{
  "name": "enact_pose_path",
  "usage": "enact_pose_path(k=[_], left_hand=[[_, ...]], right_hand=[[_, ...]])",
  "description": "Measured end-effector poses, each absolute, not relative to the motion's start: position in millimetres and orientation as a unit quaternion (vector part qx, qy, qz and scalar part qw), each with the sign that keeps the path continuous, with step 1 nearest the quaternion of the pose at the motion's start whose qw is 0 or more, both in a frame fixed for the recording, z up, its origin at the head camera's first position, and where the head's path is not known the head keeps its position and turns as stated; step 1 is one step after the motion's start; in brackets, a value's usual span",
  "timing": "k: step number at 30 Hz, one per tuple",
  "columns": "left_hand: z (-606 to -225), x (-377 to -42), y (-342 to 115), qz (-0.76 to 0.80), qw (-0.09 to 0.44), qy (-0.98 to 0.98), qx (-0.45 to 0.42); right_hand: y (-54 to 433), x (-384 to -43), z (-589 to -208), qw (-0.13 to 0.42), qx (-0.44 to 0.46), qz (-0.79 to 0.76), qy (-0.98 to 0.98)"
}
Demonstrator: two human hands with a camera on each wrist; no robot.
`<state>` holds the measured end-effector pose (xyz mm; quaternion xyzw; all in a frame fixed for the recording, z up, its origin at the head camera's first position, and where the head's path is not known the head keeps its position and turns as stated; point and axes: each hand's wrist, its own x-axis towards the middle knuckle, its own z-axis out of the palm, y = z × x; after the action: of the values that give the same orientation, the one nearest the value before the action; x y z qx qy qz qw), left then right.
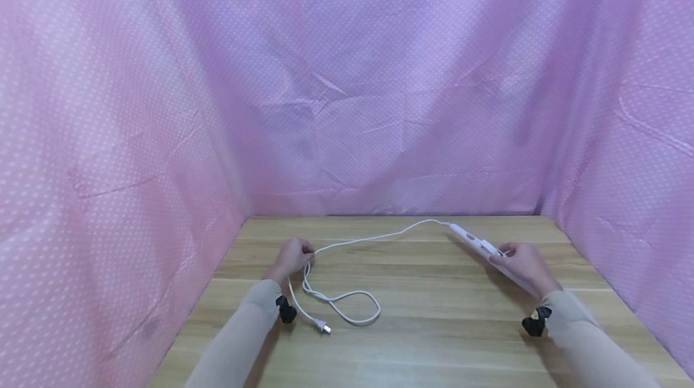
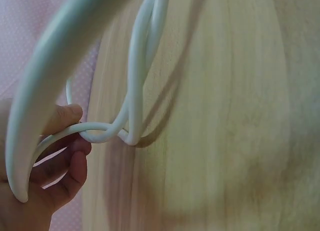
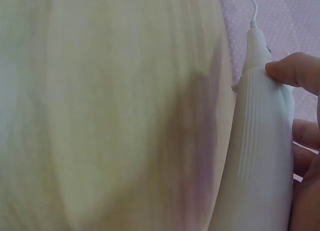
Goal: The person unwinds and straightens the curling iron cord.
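My left hand pinches a white power cord between thumb and fingers, at the left of the table. Twisted strands of the cord run past the fingers in the left wrist view. Below this hand a loop of cord and a two-prong plug hang close over the wood. At the right, my right hand holds a slim white appliance that looks like a hair iron, its thumb on one side and fingers on the other. The appliance slants, with its cord end pointing to the far left and its other end partly hidden by the hand.
A light wood-grain table lies under both hands. Pink dotted cloth hangs behind it and along both sides. Each wrist carries a small black camera.
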<state>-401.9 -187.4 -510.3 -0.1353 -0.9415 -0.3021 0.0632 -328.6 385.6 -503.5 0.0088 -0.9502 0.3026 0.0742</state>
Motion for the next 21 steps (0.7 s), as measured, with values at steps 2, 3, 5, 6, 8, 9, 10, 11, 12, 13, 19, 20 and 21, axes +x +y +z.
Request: enact_pose_path(k=[2, 3, 5, 6, 8, 9, 10, 11, 12, 13, 19, 20, 21], left_hand=[[-511.9, -403.2, -186.9, -0.306, 0.062, -0.941, -0.134], [-512.9, -403.8, -186.8, -0.306, 0.065, -0.94, -0.135], [-516.5, -405.0, -186.7, -0.305, 0.072, -0.939, -0.138], [-518.7, -405.9, -187.0, -0.304, 0.076, -0.939, -0.142], [-522.8, -406.5, -187.7, -0.303, 0.082, -0.937, -0.15], [-524.8, -406.6, -188.2, -0.306, 0.08, -0.937, -0.151], [-526.5, -406.3, -188.5, -0.312, 0.077, -0.935, -0.151], [-527.7, -405.9, -188.9, -0.32, 0.071, -0.933, -0.149], [-528.7, -405.5, -189.2, -0.328, 0.066, -0.931, -0.146], [-529.4, -404.9, -189.7, -0.335, 0.063, -0.929, -0.145], [-534.6, -407.5, -193.8, -0.351, 0.074, -0.922, -0.146], [-535.9, -408.5, -194.9, -0.35, 0.077, -0.922, -0.148], [-537.1, -409.1, -196.1, -0.349, 0.08, -0.921, -0.152]], right_hand=[[386.3, -328.6, -506.1, 0.074, 0.01, 0.298, -0.952], [386.3, -328.6, -507.0, 0.075, 0.008, 0.298, -0.952], [386.9, -328.4, -510.0, 0.076, 0.008, 0.295, -0.952], [387.2, -328.3, -511.6, 0.079, 0.009, 0.295, -0.952], [387.9, -328.1, -515.5, 0.084, 0.009, 0.298, -0.951], [388.3, -327.8, -517.3, 0.086, 0.009, 0.299, -0.95], [388.7, -327.4, -519.0, 0.087, 0.01, 0.302, -0.949], [389.2, -327.1, -520.7, 0.09, 0.011, 0.301, -0.949], [389.4, -326.7, -522.1, 0.092, 0.011, 0.302, -0.949], [389.6, -326.4, -523.3, 0.093, 0.009, 0.303, -0.948], [389.8, -327.6, -525.5, 0.105, 0.008, 0.304, -0.947], [389.6, -327.9, -525.2, 0.105, 0.01, 0.304, -0.947], [389.6, -328.1, -524.7, 0.106, 0.012, 0.302, -0.947]])
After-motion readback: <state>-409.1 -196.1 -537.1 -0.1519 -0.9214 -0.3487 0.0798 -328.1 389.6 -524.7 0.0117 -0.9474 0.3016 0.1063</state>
